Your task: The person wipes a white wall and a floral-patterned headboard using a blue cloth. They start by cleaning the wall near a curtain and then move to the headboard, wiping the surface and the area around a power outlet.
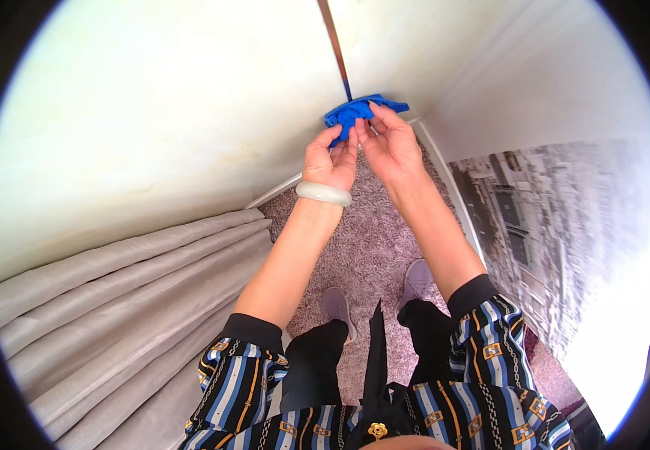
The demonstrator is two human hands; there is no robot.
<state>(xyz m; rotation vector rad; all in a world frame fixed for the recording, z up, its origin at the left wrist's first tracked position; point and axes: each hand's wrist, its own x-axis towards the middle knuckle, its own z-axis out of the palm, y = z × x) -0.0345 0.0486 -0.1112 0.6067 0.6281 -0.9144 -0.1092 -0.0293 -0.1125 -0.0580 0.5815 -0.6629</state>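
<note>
Blue cloth (350, 113) (bunched), in left fingers (349, 151), right fingers (387, 118), extending beyond

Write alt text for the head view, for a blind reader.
The person's left hand and right hand pinch a bunched blue cloth at the near end of a thin brown strip, by a pale wall. Lilac shoes stand on purplish carpet; a grey curtain folds at left.

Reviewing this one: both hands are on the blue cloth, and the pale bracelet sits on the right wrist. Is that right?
Not quite: the head view shows the pale bracelet on the left wrist. The left hand and right hand are both on the blue cloth.
</note>
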